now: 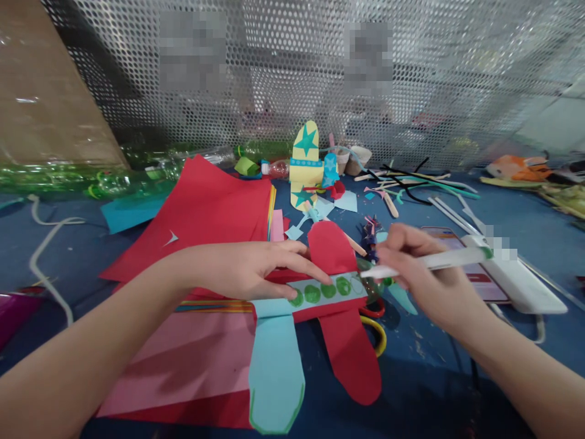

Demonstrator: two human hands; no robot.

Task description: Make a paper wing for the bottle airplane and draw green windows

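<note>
A paper craft plane (pixel 339 305) lies on the blue table (pixel 457 378), with red wings, a light blue tail piece (pixel 275 372) and a pale strip (pixel 326 291) bearing several green dots. My left hand (pixel 249 268) lies flat on the strip's left end, fingers stretched out, pressing it down. My right hand (pixel 423 274) is closed on a white marker (pixel 434 261) with a green cap; its tip touches the strip's right end beside the last dot.
Red and pink paper sheets (pixel 205 207) spread to the left. A yellow and blue paper rocket (pixel 306 164) stands behind. Green plastic bottles (pixel 114 177) line the mesh wall. A phone (pixel 475 274), a white box (pixel 516 280), sticks, straws and scissors handles (pixel 377 326) lie at right.
</note>
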